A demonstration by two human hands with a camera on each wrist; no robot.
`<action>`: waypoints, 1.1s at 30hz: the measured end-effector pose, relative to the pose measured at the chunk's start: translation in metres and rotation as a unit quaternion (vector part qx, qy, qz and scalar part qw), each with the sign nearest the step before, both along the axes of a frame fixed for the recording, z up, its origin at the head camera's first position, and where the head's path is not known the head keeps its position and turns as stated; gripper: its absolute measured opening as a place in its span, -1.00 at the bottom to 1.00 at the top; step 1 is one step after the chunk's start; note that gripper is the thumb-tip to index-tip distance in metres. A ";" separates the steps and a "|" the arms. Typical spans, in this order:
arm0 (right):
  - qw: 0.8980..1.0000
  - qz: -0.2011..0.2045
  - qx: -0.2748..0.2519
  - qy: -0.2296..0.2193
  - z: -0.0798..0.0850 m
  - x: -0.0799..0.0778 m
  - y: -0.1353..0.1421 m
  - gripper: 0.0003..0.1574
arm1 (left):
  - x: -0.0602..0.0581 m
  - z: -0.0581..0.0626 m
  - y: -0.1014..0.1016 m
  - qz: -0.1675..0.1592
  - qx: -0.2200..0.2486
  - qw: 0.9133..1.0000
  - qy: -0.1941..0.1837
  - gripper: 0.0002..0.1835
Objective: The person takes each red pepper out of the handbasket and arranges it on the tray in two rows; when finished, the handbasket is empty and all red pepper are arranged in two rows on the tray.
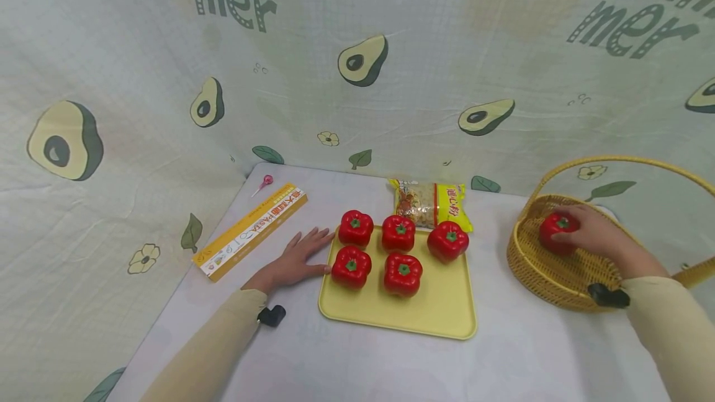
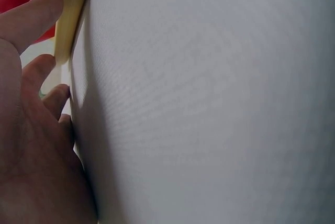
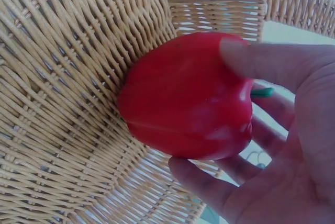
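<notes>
Inside the wicker basket (image 1: 525, 265) on the right, my right hand (image 1: 600, 234) grips a red bell pepper (image 3: 183, 98). Thumb and fingers curl around its stem end, and its other end is against the woven wicker in the right wrist view. My left hand (image 1: 298, 259) lies on the table with straight, spread fingers at the left edge of the yellow tray (image 1: 441, 309). In the left wrist view its thumb meets the tray's rim (image 2: 73, 14). Several more red bell peppers sit on the tray, among them one at the front left (image 1: 352, 267) nearest that hand.
Behind the tray lies a yellow-and-clear bag of dried food (image 1: 430, 203). An orange-and-white pasta box (image 1: 251, 231) is left of my left hand, with a pink lollipop (image 1: 267, 180) beyond it. The basket's tall handle (image 1: 631, 159) arches over it. A printed cloth hangs behind.
</notes>
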State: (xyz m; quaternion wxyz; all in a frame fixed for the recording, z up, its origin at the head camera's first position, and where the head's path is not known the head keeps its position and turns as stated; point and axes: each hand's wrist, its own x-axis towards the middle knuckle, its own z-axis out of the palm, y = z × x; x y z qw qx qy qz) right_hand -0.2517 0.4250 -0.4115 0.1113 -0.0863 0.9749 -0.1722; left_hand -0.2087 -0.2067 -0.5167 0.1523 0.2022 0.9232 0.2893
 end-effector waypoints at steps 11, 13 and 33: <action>1.000 -0.011 -0.010 -0.009 -0.002 0.000 -0.001 0.04 | 0.001 0.001 0.000 0.001 0.006 1.000 0.001 -0.06; 1.000 -0.010 -0.008 -0.006 -0.002 0.000 -0.002 0.05 | 0.000 0.001 0.000 0.001 0.003 1.000 -0.001 -0.06; 1.000 -0.013 0.003 0.003 0.000 0.001 -0.002 0.05 | 0.001 0.003 0.001 -0.003 0.006 1.000 0.002 -0.09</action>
